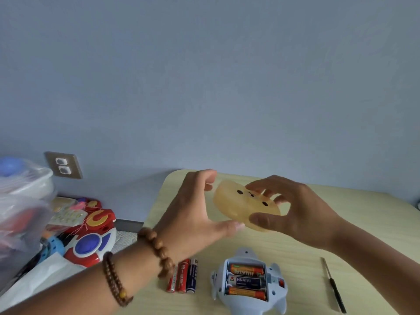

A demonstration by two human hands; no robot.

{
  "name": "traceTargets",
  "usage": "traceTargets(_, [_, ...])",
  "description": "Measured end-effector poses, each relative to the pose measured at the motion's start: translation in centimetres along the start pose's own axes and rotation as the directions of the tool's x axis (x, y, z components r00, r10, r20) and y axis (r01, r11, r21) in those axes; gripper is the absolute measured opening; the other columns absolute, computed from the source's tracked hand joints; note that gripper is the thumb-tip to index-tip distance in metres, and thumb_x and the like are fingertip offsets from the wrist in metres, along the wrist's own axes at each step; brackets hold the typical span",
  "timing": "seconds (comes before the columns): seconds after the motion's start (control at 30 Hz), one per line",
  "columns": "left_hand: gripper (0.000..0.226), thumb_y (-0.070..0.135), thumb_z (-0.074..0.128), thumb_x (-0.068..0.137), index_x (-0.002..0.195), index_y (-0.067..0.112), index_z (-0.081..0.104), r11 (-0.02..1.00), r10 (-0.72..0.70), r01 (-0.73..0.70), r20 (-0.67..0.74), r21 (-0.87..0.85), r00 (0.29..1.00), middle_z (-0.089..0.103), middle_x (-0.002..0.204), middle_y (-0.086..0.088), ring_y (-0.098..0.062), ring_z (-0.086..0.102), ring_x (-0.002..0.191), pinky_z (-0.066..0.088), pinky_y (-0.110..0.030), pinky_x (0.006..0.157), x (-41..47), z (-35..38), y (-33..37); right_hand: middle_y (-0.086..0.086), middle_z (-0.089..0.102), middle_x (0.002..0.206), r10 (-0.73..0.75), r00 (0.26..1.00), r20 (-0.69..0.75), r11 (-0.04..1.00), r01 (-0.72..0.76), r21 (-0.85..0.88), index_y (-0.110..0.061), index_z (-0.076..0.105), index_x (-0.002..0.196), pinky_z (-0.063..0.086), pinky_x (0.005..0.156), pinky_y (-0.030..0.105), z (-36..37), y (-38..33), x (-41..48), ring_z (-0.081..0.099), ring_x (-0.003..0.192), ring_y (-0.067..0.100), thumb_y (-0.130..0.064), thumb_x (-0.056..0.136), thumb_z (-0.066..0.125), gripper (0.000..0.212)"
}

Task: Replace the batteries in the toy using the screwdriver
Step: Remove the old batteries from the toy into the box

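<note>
Left hand (195,214): raised above the desk, fingers curved half open, cradling the left end of the soft yellow toy shell; thumb tip under its near rim, fingertips over the far rim.
Right hand (293,210): grasping the shell's right end, thumb on the near lower rim, fingers spread over the face side by the printed eyes.
Yellow toy shell (245,206): translucent, squashy-looking, with a dotted face; held in the air between both hands, over the far middle of the desk. Likely the toy's cover, held two-handed so it can be turned and lined up with the base.
Toy base (248,285): pale blue, lying on its back near the front edge of the desk, battery bay up and uncovered, probably so the cells stay reachable.
Fitted batteries (247,280): three in the bay, side by side, filling it.
Loose batteries (181,278): three, lying together just left of the base, close to the front edge; whether spent or fresh, cannot tell.
Screwdriver (334,285): thin, dark handle, flat on the desk right of the base, untouched by either hand; within easy reach of the right.
Desk (341,235): light wood.
Bay cover: not visible.
Off the desk's left edge: heap of coloured plastic toys (88,233).
</note>
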State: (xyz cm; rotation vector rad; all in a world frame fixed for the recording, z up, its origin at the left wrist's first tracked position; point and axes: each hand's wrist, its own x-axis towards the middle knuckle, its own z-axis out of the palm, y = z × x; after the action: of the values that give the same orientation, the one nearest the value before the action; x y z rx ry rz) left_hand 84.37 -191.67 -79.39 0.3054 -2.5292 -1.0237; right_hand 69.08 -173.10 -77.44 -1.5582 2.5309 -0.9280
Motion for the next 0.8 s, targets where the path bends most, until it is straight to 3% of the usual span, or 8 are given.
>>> traceTargets(0.07, [0.116, 0.064, 0.083, 0.057, 0.150, 0.037, 0.020, 0.996, -0.056, 0.067, 0.166, -0.062, 0.984, 0.038, 0.144, 0.021, 0.000, 0.045, 0.125, 0.038, -0.020, 0.103, 1.2, -0.3, -1.2, -0.023, 0.065, 0.112, -0.016, 0.999, 0.035, 1.000, 0.015, 0.025, -0.041, 0.061, 0.124, 0.057, 0.088, 0.033, 0.3, -0.3, 0.2, 0.063, 0.105, 0.003, -0.054, 0.071, 0.080, 0.057])
traceTargets(0.17, [0.113, 0.060, 0.090, 0.052, 0.148, 0.044, 0.031, 0.991, -0.058, 0.088, 0.262, -0.104, 0.963, 0.052, 0.139, 0.020, -0.001, 0.052, 0.124, 0.044, -0.028, 0.107, 2.1, 0.0, -2.3, -0.023, 0.063, 0.113, -0.034, 0.996, 0.080, 0.999, 0.031, 0.038, -0.039, 0.061, 0.128, 0.056, 0.092, 0.035, 1.1, -0.5, 0.5, 0.063, 0.107, 0.002, -0.051, 0.072, 0.081, 0.061])
traceTargets(0.33, [0.106, 0.044, 0.096, 0.050, 0.141, 0.044, 0.043, 0.990, -0.046, 0.074, 0.226, -0.121, 0.973, 0.060, 0.125, 0.023, 0.004, 0.056, 0.116, 0.046, -0.017, 0.097, 2.4, 0.5, -3.1, -0.019, 0.066, 0.112, -0.057, 0.992, 0.113, 0.995, 0.047, 0.087, -0.036, 0.065, 0.126, 0.057, 0.090, 0.035, 1.3, -0.2, 0.8, 0.065, 0.106, 0.006, -0.046, 0.072, 0.082, 0.058])
traceTargets(0.53, [0.117, 0.043, 0.097, 0.050, 0.147, 0.044, 0.032, 0.979, -0.047, 0.082, 0.186, -0.185, 0.981, 0.055, 0.133, 0.016, -0.003, 0.053, 0.122, 0.041, -0.019, 0.100, 2.7, 1.0, -3.4, -0.012, 0.071, 0.107, -0.054, 0.995, 0.079, 0.983, 0.039, 0.178, -0.030, 0.070, 0.122, 0.058, 0.086, 0.041, 1.3, 0.5, 1.4, 0.068, 0.099, 0.015, -0.042, 0.071, 0.080, 0.053])
traceTargets(0.7, [0.123, 0.045, 0.097, 0.048, 0.150, 0.043, 0.028, 0.975, -0.057, 0.092, 0.175, -0.201, 0.983, 0.055, 0.137, 0.011, -0.006, 0.051, 0.129, 0.041, -0.028, 0.109, 3.3, 1.0, -3.5, -0.007, 0.074, 0.106, -0.061, 0.998, 0.021, 0.970, 0.055, 0.237, -0.021, 0.072, 0.122, 0.058, 0.083, 0.044, 1.7, 1.0, 1.7, 0.069, 0.098, 0.018, -0.038, 0.076, 0.078, 0.050])
traceTargets(0.8, [0.120, 0.042, 0.097, 0.051, 0.150, 0.042, 0.028, 0.989, -0.032, 0.057, 0.183, -0.133, 0.983, 0.049, 0.147, 0.010, -0.004, 0.039, 0.140, 0.033, -0.021, 0.111, 3.1, 1.2, -3.5, -0.007, 0.076, 0.112, 0.009, 1.000, -0.009, 0.948, -0.006, 0.318, -0.019, 0.072, 0.123, 0.059, 0.089, 0.044, 1.7, 1.3, 1.8, 0.072, 0.103, 0.014, -0.033, 0.085, 0.078, 0.041])
